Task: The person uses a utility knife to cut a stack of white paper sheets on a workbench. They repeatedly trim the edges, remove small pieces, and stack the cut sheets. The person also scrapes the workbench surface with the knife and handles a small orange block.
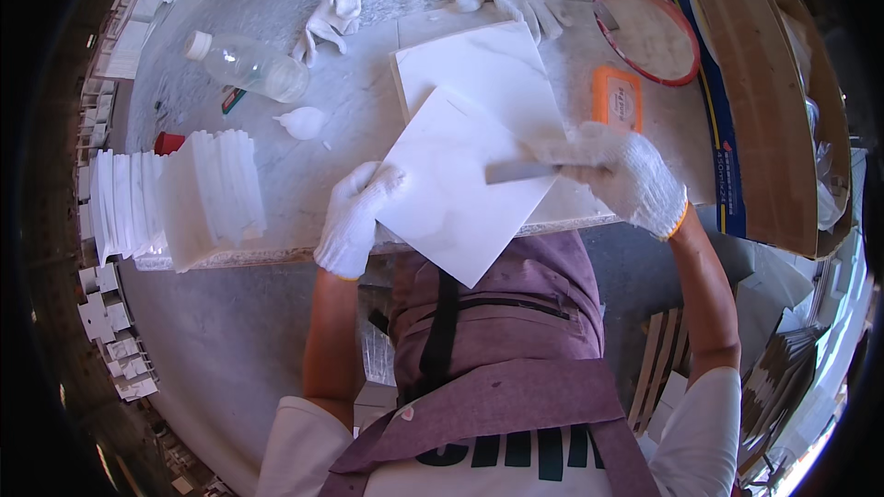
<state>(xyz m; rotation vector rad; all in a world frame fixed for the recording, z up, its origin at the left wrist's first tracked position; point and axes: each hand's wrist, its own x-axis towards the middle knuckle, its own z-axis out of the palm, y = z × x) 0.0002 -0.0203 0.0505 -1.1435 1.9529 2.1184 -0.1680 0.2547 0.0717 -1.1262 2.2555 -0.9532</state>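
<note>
A square white tile (456,207) with faint grey veining is turned cornerwise, its near corner jutting past the table edge. My left hand (354,216), in a white knit glove, grips its left corner. My right hand (640,179), gloved too, is closed around a flat grey metal blade (520,171) like a scraper or file, which lies over the tile's right part. Motion smears the right fingers; whether the blade touches the tile I cannot tell. Beneath and behind is another white tile or small stack (483,60).
To the left stand upright white tiles (175,198), a clear plastic bottle (249,64) and a white bulb-shaped object (302,122). Loose white gloves (333,18) lie behind. At right are an orange rectangular pack (617,101), a red-rimmed round dish (649,32) and a cardboard box (764,92).
</note>
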